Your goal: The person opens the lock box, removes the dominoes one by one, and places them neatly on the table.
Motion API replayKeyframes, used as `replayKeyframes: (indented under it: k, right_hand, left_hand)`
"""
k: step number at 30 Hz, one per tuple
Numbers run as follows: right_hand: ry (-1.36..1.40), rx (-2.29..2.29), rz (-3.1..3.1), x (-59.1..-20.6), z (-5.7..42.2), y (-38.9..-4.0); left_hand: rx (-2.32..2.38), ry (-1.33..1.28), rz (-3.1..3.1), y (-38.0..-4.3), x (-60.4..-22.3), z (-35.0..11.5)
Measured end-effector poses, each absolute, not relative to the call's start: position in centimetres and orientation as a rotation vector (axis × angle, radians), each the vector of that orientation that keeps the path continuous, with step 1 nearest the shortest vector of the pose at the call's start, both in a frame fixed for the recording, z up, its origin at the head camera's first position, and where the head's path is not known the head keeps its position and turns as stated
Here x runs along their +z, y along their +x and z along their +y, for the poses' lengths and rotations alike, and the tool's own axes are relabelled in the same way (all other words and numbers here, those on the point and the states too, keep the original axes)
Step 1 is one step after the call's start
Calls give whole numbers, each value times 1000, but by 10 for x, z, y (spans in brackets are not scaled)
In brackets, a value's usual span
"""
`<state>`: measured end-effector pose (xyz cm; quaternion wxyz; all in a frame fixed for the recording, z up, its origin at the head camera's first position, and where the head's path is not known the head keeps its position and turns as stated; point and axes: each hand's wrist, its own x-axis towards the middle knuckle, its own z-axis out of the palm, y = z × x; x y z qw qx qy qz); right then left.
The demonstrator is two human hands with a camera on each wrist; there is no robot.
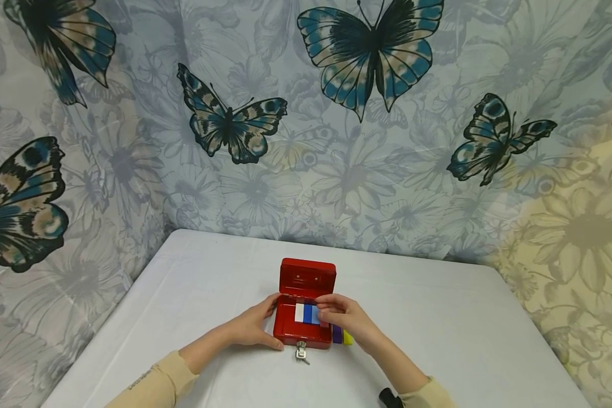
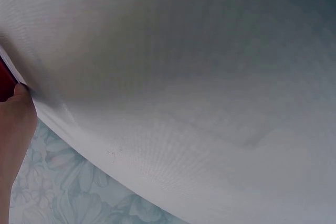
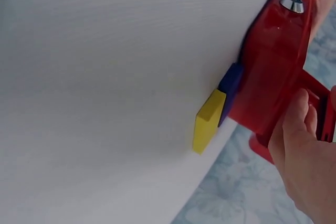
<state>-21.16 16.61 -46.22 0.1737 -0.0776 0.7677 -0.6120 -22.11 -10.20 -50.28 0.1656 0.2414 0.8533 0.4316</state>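
Note:
A small red metal cash box (image 1: 302, 340) stands on the table with its lid (image 1: 307, 276) tipped up and back. Keys (image 1: 301, 352) hang at its front lock. Inside, a white block (image 1: 299, 313), a blue block (image 1: 307, 314) and a light blue block (image 1: 315, 315) lie side by side. My left hand (image 1: 252, 326) grips the box's left side, thumb at the front corner, fingers towards the back. Over the box's right part, my right hand (image 1: 348, 316) has bent fingers at a reddish block (image 1: 324, 324), partly hidden, which it seems to pinch.
Against the box's right outer wall stand a purple block (image 1: 338, 334) and a yellow block (image 1: 347, 338). A black object (image 1: 390, 398) lies near the right sleeve at the front. The white-covered table (image 1: 209, 266) meets a butterfly-patterned cloth (image 1: 255, 192) behind.

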Motion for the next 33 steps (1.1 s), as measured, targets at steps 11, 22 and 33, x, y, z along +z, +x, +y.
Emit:
replayKeyframes:
  k: [11,22,33]
  right_hand:
    - [-316,-1675,2188,-458,151,-211]
    - [-430,-1535,2290,-463,139,-214]
    - [-556,-1379,2390,-466,133,-214]
  left_hand:
    - [1236,722,2414,-223,-505,-104]
    - [1254,735,2394,-224,-505,-105]
    - [1254,737,2394,-224,-505,-105]
